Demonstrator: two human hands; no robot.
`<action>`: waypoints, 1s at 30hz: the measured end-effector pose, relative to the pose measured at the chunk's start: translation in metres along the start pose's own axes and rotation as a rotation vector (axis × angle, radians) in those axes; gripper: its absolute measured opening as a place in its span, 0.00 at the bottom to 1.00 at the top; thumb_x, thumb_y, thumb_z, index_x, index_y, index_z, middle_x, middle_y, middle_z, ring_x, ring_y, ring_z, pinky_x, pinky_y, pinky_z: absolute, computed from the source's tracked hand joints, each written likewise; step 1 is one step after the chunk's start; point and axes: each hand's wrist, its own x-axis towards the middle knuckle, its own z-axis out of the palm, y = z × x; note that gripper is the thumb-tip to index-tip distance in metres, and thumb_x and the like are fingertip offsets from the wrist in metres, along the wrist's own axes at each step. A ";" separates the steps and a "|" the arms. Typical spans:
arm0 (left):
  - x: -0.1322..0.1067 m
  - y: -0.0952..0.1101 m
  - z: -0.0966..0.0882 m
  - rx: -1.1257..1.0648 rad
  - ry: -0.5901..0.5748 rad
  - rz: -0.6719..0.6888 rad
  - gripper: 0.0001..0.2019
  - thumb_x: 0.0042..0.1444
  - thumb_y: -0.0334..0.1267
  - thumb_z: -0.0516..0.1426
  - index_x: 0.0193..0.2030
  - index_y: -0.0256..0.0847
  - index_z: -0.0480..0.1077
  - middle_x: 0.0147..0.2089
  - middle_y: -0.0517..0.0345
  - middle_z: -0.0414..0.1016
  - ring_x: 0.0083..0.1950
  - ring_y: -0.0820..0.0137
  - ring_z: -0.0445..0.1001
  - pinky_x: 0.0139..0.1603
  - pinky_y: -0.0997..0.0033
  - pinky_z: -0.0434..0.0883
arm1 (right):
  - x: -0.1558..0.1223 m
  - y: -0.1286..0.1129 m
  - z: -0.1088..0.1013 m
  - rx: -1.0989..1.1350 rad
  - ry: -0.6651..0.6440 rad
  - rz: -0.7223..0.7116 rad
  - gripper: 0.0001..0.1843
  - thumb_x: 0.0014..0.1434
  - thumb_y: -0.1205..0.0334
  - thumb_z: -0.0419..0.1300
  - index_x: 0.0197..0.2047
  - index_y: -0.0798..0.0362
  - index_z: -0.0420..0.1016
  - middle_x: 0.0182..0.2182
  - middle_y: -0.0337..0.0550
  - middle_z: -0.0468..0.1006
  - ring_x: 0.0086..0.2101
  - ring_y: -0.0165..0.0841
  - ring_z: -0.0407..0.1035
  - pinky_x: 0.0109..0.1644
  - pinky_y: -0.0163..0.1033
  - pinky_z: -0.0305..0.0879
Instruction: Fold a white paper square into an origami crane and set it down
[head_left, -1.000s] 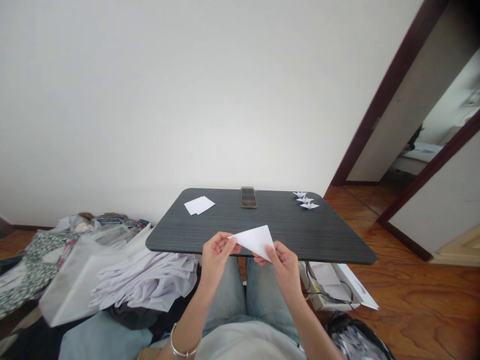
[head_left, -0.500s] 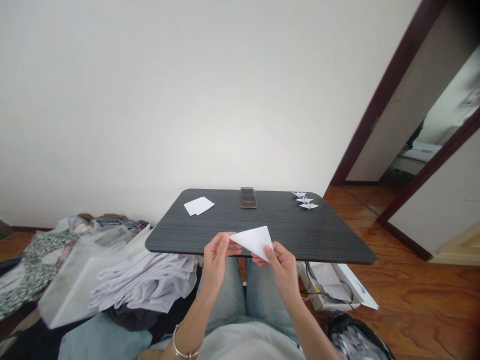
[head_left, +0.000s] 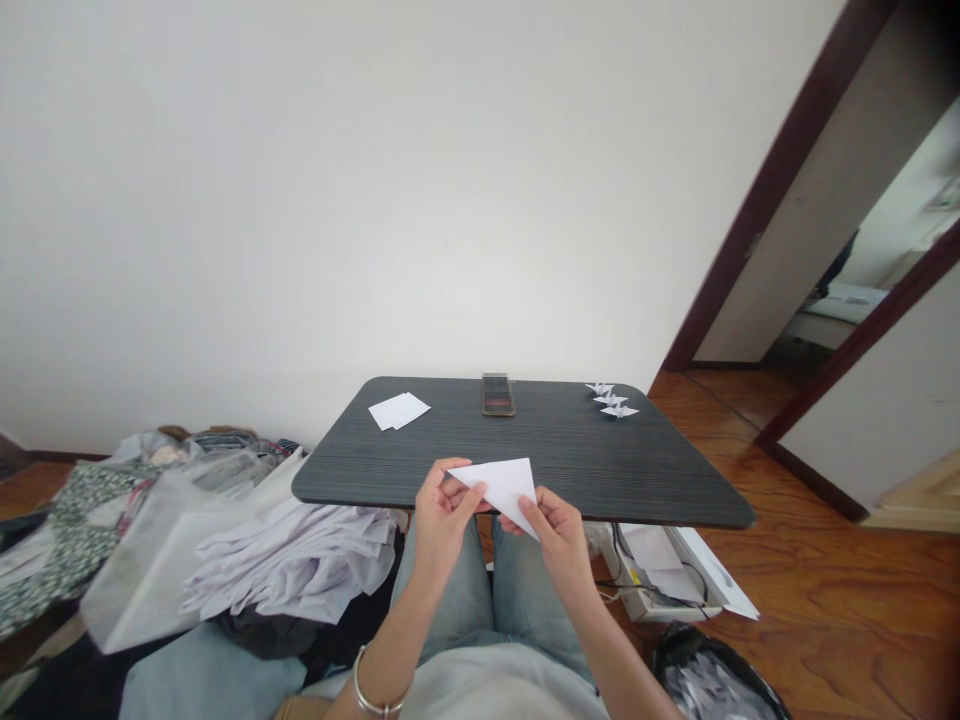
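A sheet of white paper (head_left: 504, 482), folded into a triangle, is held up over the near edge of the dark table (head_left: 450, 440). My left hand (head_left: 444, 510) pinches its left part, thumb on top and fingers beneath. On the right side, my right hand (head_left: 553, 525) grips the paper near its lower corner, thumb pressed on the face. Two white paper squares (head_left: 399, 410) overlap at the table's back left. Several small folded paper cranes (head_left: 615, 403) stand in a row at the back right.
A phone-like dark object (head_left: 497, 394) sits at the table's back middle, by the wall. Clothes (head_left: 292, 560) are piled on the left. On the right floor are a white box (head_left: 660, 590) with cables and a black bag (head_left: 720, 680) of scraps.
My left thumb has moved right onto the paper's face, and the hand has shifted inward along it. The folded paper has tilted and come slightly lower.
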 end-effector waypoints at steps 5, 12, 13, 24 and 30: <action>0.001 -0.001 -0.001 0.021 0.032 0.028 0.16 0.45 0.37 0.63 0.39 0.38 0.63 0.27 0.61 0.77 0.27 0.74 0.76 0.28 0.78 0.74 | 0.001 0.000 -0.001 -0.015 0.010 0.022 0.17 0.51 0.48 0.61 0.24 0.54 0.71 0.20 0.43 0.79 0.20 0.33 0.71 0.27 0.35 0.67; 0.004 -0.002 -0.005 0.058 0.130 0.056 0.15 0.42 0.38 0.64 0.35 0.37 0.65 0.22 0.63 0.75 0.24 0.74 0.75 0.27 0.77 0.74 | 0.003 0.000 -0.002 -0.052 0.013 0.040 0.19 0.51 0.46 0.61 0.23 0.54 0.69 0.18 0.42 0.78 0.18 0.32 0.70 0.23 0.33 0.65; 0.004 -0.003 -0.006 0.062 0.142 0.058 0.14 0.42 0.38 0.64 0.34 0.37 0.66 0.22 0.64 0.75 0.23 0.74 0.75 0.27 0.76 0.74 | 0.004 0.000 -0.003 -0.059 0.011 0.036 0.19 0.51 0.46 0.61 0.23 0.54 0.69 0.18 0.42 0.78 0.18 0.31 0.70 0.23 0.33 0.65; 0.009 -0.002 -0.019 0.088 0.101 0.112 0.12 0.45 0.38 0.62 0.35 0.37 0.67 0.23 0.64 0.72 0.25 0.74 0.74 0.27 0.76 0.73 | 0.019 0.003 -0.017 -0.096 -0.006 0.052 0.19 0.48 0.47 0.63 0.22 0.54 0.68 0.16 0.41 0.77 0.16 0.30 0.70 0.22 0.31 0.64; 0.011 0.001 -0.028 0.085 0.170 0.152 0.12 0.49 0.42 0.60 0.36 0.37 0.67 0.27 0.60 0.74 0.28 0.71 0.75 0.28 0.73 0.74 | 0.020 0.002 -0.019 -0.108 0.020 0.025 0.18 0.49 0.47 0.63 0.23 0.54 0.68 0.16 0.41 0.77 0.16 0.29 0.70 0.21 0.30 0.63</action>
